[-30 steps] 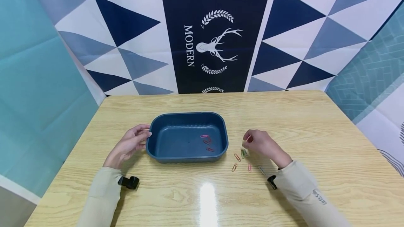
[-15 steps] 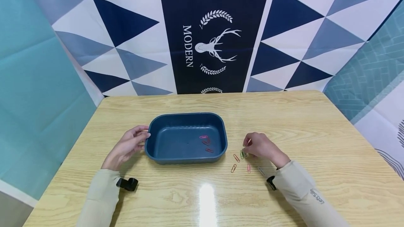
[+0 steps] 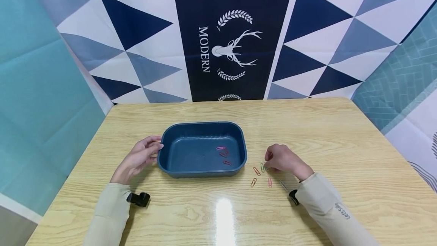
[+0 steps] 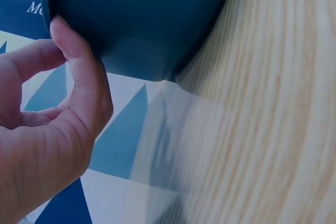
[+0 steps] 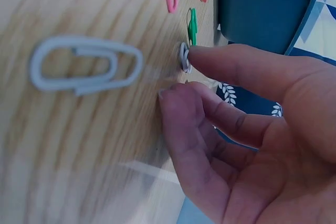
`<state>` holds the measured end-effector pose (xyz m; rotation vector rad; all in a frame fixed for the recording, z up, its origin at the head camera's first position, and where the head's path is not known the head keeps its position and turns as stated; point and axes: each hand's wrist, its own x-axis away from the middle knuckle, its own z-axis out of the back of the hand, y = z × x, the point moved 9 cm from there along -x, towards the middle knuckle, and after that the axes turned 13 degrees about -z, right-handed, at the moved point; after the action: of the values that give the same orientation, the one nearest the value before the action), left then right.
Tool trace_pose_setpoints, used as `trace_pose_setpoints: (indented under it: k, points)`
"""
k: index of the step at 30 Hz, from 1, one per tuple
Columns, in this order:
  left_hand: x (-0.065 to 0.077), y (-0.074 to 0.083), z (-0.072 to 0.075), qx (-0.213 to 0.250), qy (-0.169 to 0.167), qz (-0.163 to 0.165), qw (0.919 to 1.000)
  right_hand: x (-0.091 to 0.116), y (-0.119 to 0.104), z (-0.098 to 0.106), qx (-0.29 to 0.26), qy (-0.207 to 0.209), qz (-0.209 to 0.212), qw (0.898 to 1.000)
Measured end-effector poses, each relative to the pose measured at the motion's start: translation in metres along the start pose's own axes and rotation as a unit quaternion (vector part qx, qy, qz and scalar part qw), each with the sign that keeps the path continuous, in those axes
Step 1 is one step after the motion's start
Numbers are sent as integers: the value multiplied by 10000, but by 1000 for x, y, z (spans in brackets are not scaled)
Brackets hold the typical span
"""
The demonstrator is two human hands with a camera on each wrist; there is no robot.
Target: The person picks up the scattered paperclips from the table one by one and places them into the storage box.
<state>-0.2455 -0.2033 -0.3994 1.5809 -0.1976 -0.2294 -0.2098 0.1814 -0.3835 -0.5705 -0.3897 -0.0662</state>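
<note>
Right hand has dipped, right of center, fingers apart at a paperclip; left hand grips tub, likely steadying it.

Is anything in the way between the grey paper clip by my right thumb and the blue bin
Yes. The green clip lies beside the grey clip, toward the blue bin, with an orange-red clip slightly farther over. Beyond them rises the bin's right wall. Lifting over the rim should probably clear everything.

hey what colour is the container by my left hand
The container is plain dark blue; it shows best in the head view.
</note>
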Motion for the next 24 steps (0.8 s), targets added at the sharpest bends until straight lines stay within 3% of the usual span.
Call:
trace_pose_setpoints:
  k: [15, 24]
  points:
    - [1, -1, 1, 6, -19, 4, 10000, 6, -7, 0, 306, -61, 226, 9993]
    - [0, 0, 0, 48, -34, -20, 10000, 10, -10, 0, 1014, 242, 366, 9939]
